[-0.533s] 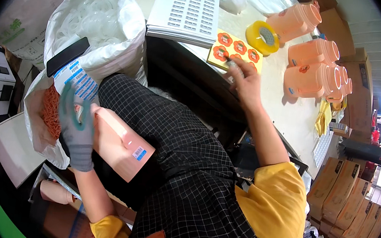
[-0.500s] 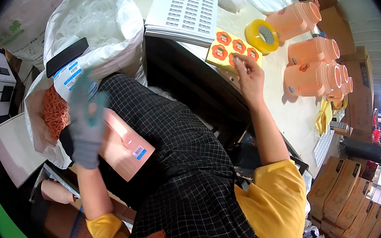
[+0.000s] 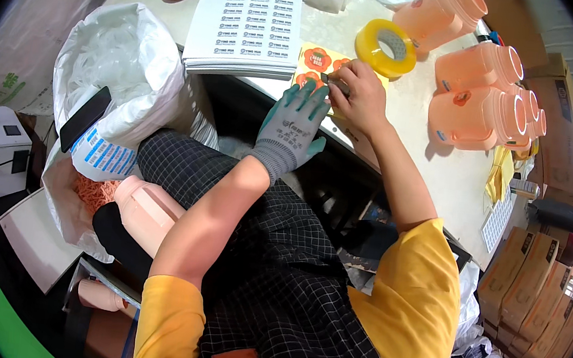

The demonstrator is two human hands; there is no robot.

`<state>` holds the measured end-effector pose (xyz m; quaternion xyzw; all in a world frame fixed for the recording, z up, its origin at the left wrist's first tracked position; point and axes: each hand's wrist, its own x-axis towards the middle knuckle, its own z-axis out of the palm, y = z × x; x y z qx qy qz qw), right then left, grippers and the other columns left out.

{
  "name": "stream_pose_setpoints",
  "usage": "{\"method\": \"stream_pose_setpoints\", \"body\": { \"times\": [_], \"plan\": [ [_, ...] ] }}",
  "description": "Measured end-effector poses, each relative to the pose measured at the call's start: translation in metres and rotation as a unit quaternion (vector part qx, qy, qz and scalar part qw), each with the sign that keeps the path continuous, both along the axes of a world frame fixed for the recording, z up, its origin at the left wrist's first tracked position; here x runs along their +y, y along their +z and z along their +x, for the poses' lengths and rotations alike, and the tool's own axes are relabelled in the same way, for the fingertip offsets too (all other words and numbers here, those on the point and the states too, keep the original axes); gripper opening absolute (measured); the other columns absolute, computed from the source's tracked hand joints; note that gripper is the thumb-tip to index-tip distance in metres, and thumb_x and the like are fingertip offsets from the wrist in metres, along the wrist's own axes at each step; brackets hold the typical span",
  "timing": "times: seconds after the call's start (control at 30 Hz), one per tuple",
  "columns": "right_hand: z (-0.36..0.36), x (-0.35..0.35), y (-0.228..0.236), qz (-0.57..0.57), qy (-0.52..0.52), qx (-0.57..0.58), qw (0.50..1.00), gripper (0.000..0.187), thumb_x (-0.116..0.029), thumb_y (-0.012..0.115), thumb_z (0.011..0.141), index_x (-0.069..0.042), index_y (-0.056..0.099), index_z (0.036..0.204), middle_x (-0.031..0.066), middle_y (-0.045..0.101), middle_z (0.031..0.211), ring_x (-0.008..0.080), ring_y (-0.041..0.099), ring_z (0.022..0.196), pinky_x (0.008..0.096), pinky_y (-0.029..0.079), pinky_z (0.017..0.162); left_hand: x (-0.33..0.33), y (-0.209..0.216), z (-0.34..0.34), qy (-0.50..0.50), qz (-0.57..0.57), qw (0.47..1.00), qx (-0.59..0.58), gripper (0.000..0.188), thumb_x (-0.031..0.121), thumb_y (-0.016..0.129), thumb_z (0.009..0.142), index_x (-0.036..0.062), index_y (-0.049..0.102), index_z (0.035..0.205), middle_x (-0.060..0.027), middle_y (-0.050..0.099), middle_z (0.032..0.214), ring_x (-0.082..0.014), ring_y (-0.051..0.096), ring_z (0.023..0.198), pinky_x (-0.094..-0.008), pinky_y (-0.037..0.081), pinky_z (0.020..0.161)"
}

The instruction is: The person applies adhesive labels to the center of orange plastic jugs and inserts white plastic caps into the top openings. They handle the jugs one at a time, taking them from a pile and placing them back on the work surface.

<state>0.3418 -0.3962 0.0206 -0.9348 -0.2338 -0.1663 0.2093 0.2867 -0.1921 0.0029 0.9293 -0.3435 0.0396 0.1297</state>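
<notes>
My left hand (image 3: 291, 128), in a grey and green work glove, lies with its fingers stretched out at the near edge of a yellow sheet of round red-orange stickers (image 3: 318, 59). Close beside it, my bare right hand (image 3: 363, 97) pinches a small thin dark tool (image 3: 335, 83), its exact kind unclear, over the stickers. The two hands partly cover the sheet. A peach-coloured plastic bottle (image 3: 145, 214) rests on my lap, partly hidden behind my left forearm.
White label sheets (image 3: 248, 19), clear yellow tape (image 3: 386, 49) and several peach bottles (image 3: 474, 115) occupy the table. At left, a white sack (image 3: 166, 59) holds translucent rings; a black phone (image 3: 85, 119) and blue-white labels (image 3: 109, 157) lean on it. Cartons (image 3: 521, 291) stack at right.
My left hand has swung from beside the lap bottle up to the sticker sheet. My right hand has shifted slightly left, and a dark tool now shows in it. The view has shifted a little.
</notes>
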Motion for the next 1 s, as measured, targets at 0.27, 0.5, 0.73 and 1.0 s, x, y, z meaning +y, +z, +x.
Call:
{"method": "stream_pose_setpoints", "body": {
  "times": [0.27, 0.5, 0.73, 1.0],
  "plan": [
    [0.005, 0.003, -0.003, -0.041, 0.006, -0.011, 0.999, 0.039, -0.016, 0.075, 0.088, -0.022, 0.072, 0.127, 0.0043, 0.065, 0.104, 0.0258, 0.064, 0.096, 0.0406, 0.056, 0.079, -0.002, 0.007, -0.003, 0.009, -0.004, 1.0, 0.009, 0.074, 0.047, 0.073, 0.089, 0.0029, 0.056, 0.147, -0.0167, 0.045, 0.159, -0.0332, 0.035, 0.153, -0.0503, 0.023, 0.13],
    [-0.01, 0.002, 0.012, -0.021, -0.032, 0.081, 0.996, 0.035, -0.019, 0.072, 0.09, -0.012, 0.067, 0.125, 0.0092, 0.065, 0.107, 0.0305, 0.065, 0.101, 0.044, 0.054, 0.085, -0.001, 0.004, -0.003, 0.013, 0.001, 1.0, -0.001, 0.076, 0.048, 0.073, 0.089, 0.0033, 0.055, 0.148, -0.0163, 0.044, 0.16, -0.0332, 0.035, 0.153, -0.0502, 0.023, 0.13],
    [-0.003, 0.005, 0.009, -0.054, -0.041, 0.081, 0.994, 0.029, -0.021, 0.071, 0.093, -0.011, 0.073, 0.121, 0.0087, 0.061, 0.105, 0.0294, 0.064, 0.098, 0.0425, 0.055, 0.084, -0.007, 0.007, -0.003, 0.009, 0.019, 1.0, 0.008, 0.078, 0.05, 0.072, 0.09, 0.0035, 0.054, 0.149, -0.0159, 0.043, 0.162, -0.0329, 0.034, 0.154, -0.0497, 0.022, 0.13],
    [0.011, 0.012, 0.048, 0.516, -0.084, 0.209, 0.826, 0.032, -0.012, 0.065, 0.103, -0.006, 0.074, 0.133, -0.0038, 0.054, 0.097, 0.0065, 0.054, 0.083, 0.0227, 0.042, 0.067, 0.007, 0.013, -0.004, 0.038, 0.056, 0.998, 0.007, 0.077, 0.053, 0.068, 0.093, 0.0034, 0.053, 0.15, -0.0163, 0.043, 0.162, -0.0356, 0.032, 0.156, -0.0485, 0.018, 0.132]
  ]
}}
